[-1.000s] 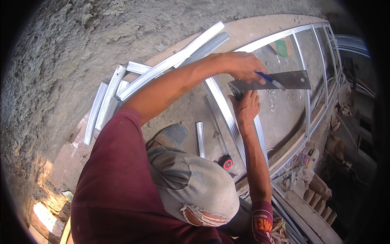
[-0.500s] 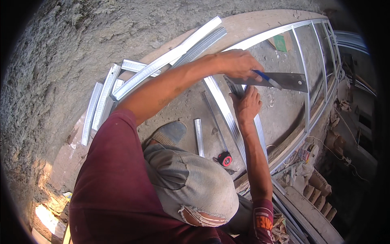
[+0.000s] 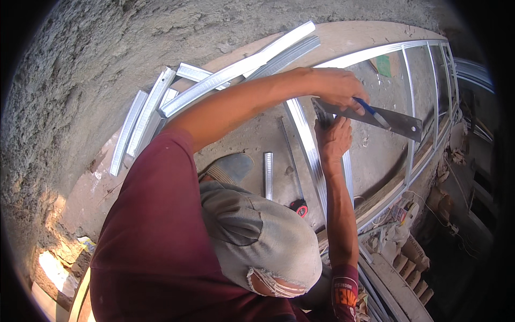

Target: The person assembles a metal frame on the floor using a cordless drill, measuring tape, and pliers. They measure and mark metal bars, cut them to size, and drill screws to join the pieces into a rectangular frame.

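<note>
My left hand point(image 3: 340, 88) reaches across from the left. Its fingers are closed on a blue pen point(image 3: 370, 109) with a pale end, just over a dark flat steel blade point(image 3: 399, 122). That blade has a small hole near its far end and resembles a try square. My right hand point(image 3: 335, 140), below it, is wrapped round the dark stock of the square, beside a shiny metal channel point(image 3: 347, 170); the exact contact under the fingers is hidden. Another long metal channel point(image 3: 308, 145) runs just left of my right hand.
Cut metal channels point(image 3: 230, 72) are stacked at the upper left, by a rough wall point(image 3: 107, 53). A short channel piece point(image 3: 268, 174) and a red-black tape measure point(image 3: 299, 207) lie near my knee. A metal frame point(image 3: 410, 96) spreads to the right, with scrap wood point(image 3: 394, 284) at the lower right.
The whole view has shifted, so the scene sits a little further right and mostly lower. Both hands keep their hold on pen and square.
</note>
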Available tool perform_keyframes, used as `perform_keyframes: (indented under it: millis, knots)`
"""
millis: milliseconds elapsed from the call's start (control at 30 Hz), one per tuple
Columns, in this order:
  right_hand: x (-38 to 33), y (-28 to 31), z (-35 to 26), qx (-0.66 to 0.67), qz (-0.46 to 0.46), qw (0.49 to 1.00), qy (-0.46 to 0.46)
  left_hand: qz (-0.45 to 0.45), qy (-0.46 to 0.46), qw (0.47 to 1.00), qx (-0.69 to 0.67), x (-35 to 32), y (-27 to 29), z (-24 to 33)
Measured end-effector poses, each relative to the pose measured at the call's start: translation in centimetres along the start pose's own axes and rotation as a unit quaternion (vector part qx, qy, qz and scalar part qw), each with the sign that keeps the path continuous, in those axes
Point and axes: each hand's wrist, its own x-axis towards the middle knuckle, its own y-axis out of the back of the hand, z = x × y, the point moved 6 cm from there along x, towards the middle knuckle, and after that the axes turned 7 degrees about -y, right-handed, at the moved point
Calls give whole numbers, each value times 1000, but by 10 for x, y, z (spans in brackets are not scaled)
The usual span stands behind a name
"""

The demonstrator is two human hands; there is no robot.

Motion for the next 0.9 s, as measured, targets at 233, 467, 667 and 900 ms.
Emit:
perform_keyframes:
  millis: [233,467,667,900]
  knots:
    - [-2,4,-5,5,25,1000,18,-34,12,999,-4,0,15,2]
    - [-1,5,-5,0,16,1000,12,-14,-23,999,29,-3,21,-3]
    - [-4,2,-2,-3,19,1000,20,-18,-70,993,91,4,5,-10]
    - [-4,4,-3,-8,8,1000,13,-28,-43,997,60,3,-1,-13]
